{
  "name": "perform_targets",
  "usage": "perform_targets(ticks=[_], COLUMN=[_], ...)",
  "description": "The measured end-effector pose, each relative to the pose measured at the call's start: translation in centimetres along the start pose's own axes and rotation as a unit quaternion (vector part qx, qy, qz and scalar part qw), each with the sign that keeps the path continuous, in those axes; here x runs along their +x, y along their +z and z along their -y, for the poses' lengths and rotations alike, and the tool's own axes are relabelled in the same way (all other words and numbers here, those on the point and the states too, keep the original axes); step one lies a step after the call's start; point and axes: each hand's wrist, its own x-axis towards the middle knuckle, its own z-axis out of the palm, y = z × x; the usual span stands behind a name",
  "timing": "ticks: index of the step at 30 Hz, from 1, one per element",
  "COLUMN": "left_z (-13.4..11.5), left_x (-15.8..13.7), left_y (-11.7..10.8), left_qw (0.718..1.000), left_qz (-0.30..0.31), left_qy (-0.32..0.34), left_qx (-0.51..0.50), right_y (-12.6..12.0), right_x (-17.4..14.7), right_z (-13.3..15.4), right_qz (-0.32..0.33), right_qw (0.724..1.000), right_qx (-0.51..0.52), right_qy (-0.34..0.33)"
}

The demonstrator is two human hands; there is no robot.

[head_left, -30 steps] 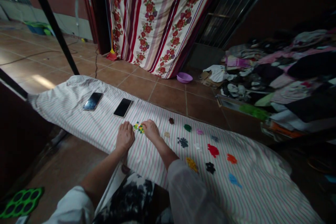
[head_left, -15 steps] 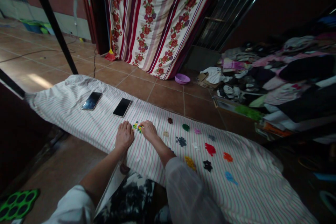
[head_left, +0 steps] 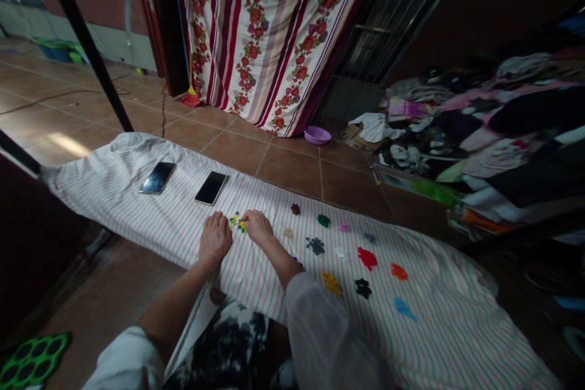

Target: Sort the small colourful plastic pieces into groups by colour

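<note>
A small flower-like cluster of green, yellow and white pieces (head_left: 237,222) lies on a striped cloth (head_left: 260,268) between my two hands. My left hand (head_left: 216,236) rests on the cloth at the cluster's left side, its fingers lying forward. At the right edge of the cluster, the fingers of my right hand (head_left: 258,226) are pinched together; what they hold is too small to make out. Sorted piles of little pieces lie right of my hands, among them beige (head_left: 287,232), dark grey (head_left: 315,246), brown (head_left: 295,209) and yellow (head_left: 331,283) ones.
Two phones, one at the far left (head_left: 158,178) and one nearer (head_left: 211,187), lie on the cloth. More piles, red (head_left: 367,258), black (head_left: 363,288), orange (head_left: 399,271) and blue (head_left: 404,309), sit farther right. Beyond are a purple basin (head_left: 317,135) and heaped clothes (head_left: 493,128).
Both hands stay at the cluster, with only slight finger movement at the right hand. The whole view has shifted a little.
</note>
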Motion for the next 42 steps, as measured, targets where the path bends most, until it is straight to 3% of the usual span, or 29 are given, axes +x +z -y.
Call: perform_targets(ticks=[16,28,33,42], left_z=[0.1,0.3,0.3,0.5], left_x=[0.0,-0.2,-0.2,-0.2], left_y=[-0.2,-0.2,-0.2,-0.1], left_qw=[1.000,0.999,0.999,0.999], left_qz=[0.002,-0.007,-0.013,-0.018], left_qy=[0.009,0.031,0.041,0.051], left_qx=[-0.001,0.004,0.008,0.010], right_y=[0.9,-0.2,-1.7,-4.2], right_x=[-0.2,-2.4,-3.9,-6.8], right_z=[-1.8,-6.5,-9.9,-16.9], right_qz=[-0.097,-0.185,-0.234,-0.272], right_qw=[0.985,0.959,0.950,0.922], right_qx=[0.135,0.209,0.187,0.176], right_qy=[-0.050,0.049,0.084,0.210])
